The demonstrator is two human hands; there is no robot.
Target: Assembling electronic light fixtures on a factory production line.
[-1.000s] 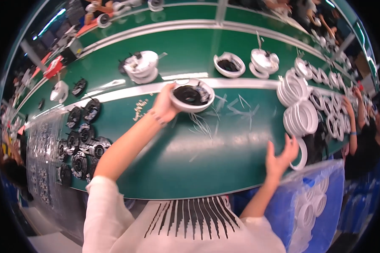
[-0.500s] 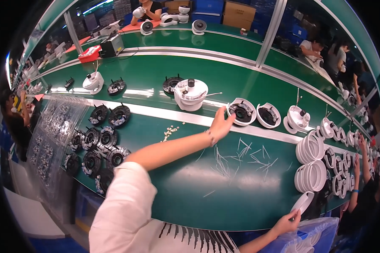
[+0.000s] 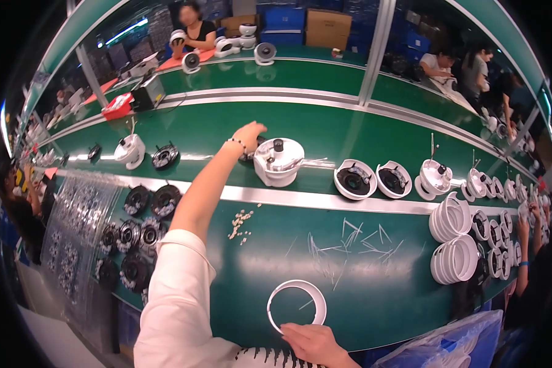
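My right hand (image 3: 314,345) grips the lower edge of a white plastic ring (image 3: 319,297) just above the near edge of the green bench. My left arm reaches far across the bench, and my left hand (image 3: 248,137) is over a round black part (image 3: 246,157). That part is mostly hidden by the hand, as are several fingers, so its grasp is unclear. Right beside it stands a white housing (image 3: 278,174) with a black knob on top and thin wires at its side. Farther right lie two white shells (image 3: 355,195) (image 3: 402,192) with black round parts inside.
Stacked white rings (image 3: 454,260) stand on the right. Black round parts (image 3: 135,270) crowd the left beside clear plastic bags (image 3: 73,227). Small pale connectors (image 3: 240,222) and thin white strips (image 3: 349,236) lie mid-bench. A plastic-lined blue bin (image 3: 472,337) sits at lower right. Co-workers flank the line.
My left hand has left the white shell and moved left to the black part beside the housing. My right hand has brought the white ring leftward, in front of me. The view has shifted.
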